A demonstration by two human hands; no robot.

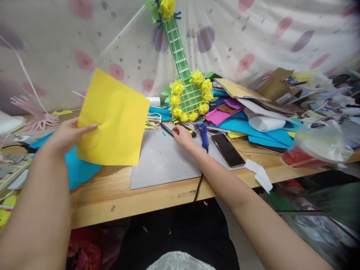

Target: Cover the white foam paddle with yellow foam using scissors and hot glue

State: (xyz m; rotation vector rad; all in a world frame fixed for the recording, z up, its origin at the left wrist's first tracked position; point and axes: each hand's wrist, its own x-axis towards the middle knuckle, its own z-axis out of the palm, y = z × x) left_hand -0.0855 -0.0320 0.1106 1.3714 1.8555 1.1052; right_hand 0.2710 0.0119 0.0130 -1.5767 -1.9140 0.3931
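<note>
My left hand (69, 135) pinches a yellow sheet (115, 120) by its left edge, thumb on the front, and holds it up off the table. With curled fingers, my right hand (182, 135) is at the end of a black pen (167, 129) above the grey cutting mat (168, 161). Just behind that hand is a black and yellow utility knife (192, 132), partly hidden. White-handled scissors (154, 119) lie by the sheet's right edge. A blue glue gun (203, 135) rests to the right of my right hand, its cord running off the front edge.
A green paper guitar (180, 56) with yellow flowers leans on the curtain. A phone (227, 150) and white scraps (260, 174) lie at right, near a red tub (303, 155). Coloured sheets (253, 127) pile behind them. A blue sheet (81, 168) lies under the yellow one.
</note>
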